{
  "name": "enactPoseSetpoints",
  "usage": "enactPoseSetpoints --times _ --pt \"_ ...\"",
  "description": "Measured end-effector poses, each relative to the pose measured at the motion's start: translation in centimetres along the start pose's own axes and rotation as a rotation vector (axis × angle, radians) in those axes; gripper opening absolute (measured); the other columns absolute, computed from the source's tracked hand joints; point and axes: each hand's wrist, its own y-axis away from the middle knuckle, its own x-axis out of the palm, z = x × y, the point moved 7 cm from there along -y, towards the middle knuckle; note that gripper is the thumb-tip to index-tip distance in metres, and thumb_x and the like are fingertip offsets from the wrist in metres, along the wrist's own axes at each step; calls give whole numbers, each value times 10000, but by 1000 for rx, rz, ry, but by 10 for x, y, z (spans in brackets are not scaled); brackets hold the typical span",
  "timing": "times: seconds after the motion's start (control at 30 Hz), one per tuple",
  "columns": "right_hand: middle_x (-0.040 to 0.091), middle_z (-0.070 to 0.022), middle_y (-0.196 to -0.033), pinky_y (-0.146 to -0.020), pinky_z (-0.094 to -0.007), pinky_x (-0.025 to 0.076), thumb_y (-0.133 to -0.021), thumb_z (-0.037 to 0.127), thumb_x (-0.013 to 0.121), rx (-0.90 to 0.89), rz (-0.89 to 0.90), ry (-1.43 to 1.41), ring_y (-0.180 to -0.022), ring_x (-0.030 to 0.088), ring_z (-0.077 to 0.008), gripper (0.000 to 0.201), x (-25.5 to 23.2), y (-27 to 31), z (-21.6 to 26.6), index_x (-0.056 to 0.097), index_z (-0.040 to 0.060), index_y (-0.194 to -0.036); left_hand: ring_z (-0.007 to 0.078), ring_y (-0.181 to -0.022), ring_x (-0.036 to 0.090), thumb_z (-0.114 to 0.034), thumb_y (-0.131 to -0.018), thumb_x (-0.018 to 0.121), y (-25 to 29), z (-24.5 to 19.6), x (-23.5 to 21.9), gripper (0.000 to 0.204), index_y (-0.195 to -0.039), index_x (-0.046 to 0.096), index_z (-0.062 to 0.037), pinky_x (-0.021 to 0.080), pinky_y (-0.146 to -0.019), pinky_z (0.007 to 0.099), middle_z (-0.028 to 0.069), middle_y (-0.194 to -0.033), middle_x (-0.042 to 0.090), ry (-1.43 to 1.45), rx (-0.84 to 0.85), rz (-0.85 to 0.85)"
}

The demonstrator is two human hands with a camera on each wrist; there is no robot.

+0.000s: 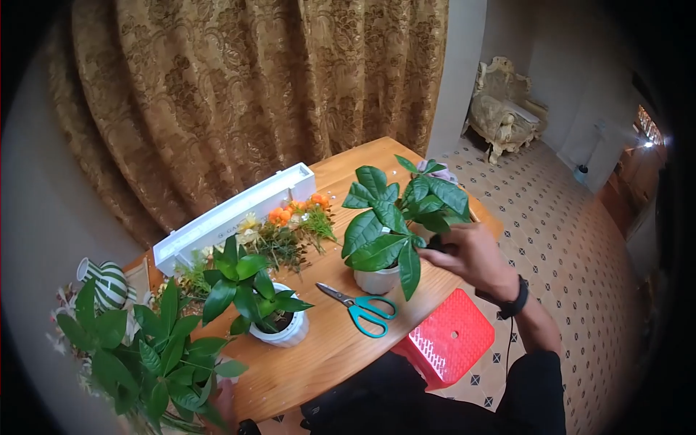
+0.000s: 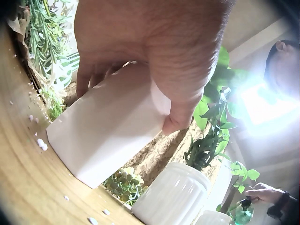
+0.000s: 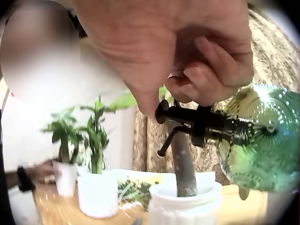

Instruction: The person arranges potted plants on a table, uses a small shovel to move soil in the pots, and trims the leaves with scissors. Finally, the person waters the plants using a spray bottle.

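Observation:
My left hand (image 2: pixel 150 42) grips a white angular pot (image 2: pixel 108 122), fingers on one side and thumb on the other. Its leafy plant (image 1: pixel 156 355) spreads at the table's left end in the head view, covering most of that hand. My right hand (image 1: pixel 475 254) holds a green glass spray bottle (image 3: pixel 262 140) tipped on its side, thumb at the black pump head (image 3: pixel 187 124). Leaves hide the bottle in the head view. Just beside it stands a broad-leaved plant (image 1: pixel 388 250) in a white pot (image 1: pixel 377 279). Another potted plant (image 1: pixel 243 286) stands between the hands.
Teal-handled scissors (image 1: pixel 366 312) lie between the two middle pots. Orange and yellow artificial flowers (image 1: pixel 283 225) lie before a long white planter box (image 1: pixel 232 214). A green-striped vase (image 1: pixel 109 283) is at the far left. A red stool (image 1: pixel 453 337) stands by the table's front edge.

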Motion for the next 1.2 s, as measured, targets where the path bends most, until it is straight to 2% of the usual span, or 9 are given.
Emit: enactPoseSetpoints --times 0.13,0.37,0.47,0.57,0.93,1.0,1.07,1.17,1.2 --pt "491 -15 -564 -484 -306 325 -962 367 697 406 135 -319 -556 414 -57 461 -12 25 -20 675 -41 -749 169 -866 644 -219 -976 668 0 8 2 291 -983 748 60 489 -844 315 88 -924 733 -16 -32 -49" --pt "493 71 -621 -529 -244 346 -1037 345 594 538 495 -817 -603 419 -15 429 42 67 24 696 3 -798 163 -876 668 -260 -967 688 -3 25 1 351 -1099 701 66 527 -786 294 103 -994 733 -116 1 -145" --pt "491 16 -570 -494 -274 355 -941 282 735 343 462 -779 -543 436 -55 400 61 62 68 618 0 -684 155 -884 672 -274 -968 691 -2 26 -1 390 -1151 675 70 538 -756 287 111 -1017 732 -233 19 -166" --pt "527 -73 -587 -478 -357 414 -860 319 795 -57 234 -535 -488 534 -238 416 59 45 113 578 25 -661 270 -884 701 -362 -728 868 1 17 -6 498 -1087 718 -50 540 -844 392 102 -978 746 -61 -100 -239" --pt "524 -136 -761 -512 -423 470 -913 357 714 -340 7 -139 -633 608 -325 380 106 -9 155 564 30 -788 267 -930 711 -369 -792 830 1 -9 -10 528 -1162 696 -17 524 -891 395 137 -1048 749 144 -32 -229" --pt "525 -139 -768 -507 -427 473 -914 353 712 -361 18 -132 -627 607 -326 378 117 -16 155 562 28 -792 266 -938 713 -370 -803 822 -2 -5 -7 534 -1175 692 -11 521 -899 396 143 -1061 750 376 -87 -188" --pt "522 -144 -784 -491 -433 481 -919 343 706 -403 34 -136 -607 605 -328 371 124 -19 158 554 26 -800 285 -969 709 -376 -787 834 -7 23 11 545 -1173 694 -18 516 -913 407 149 -1074 745 1155 -309 -82" --pt "515 -139 -781 -481 -421 476 -922 338 701 -433 25 -119 -590 597 -319 366 122 -21 158 550 29 -796 302 -1018 694 -369 -787 836 -9 10 -6 546 -1185 693 -24 506 -932 420 160 -1109 733 -68 146 -180" --pt "515 -139 -781 -481 -421 476 -922 338 701 -435 28 -119 -590 597 -319 366 122 -21 159 550 29 -796 301 -1014 694 -371 -789 836 -8 30 0 544 -1183 695 -23 507 -930 421 160 -1115 731 525 -80 -130"
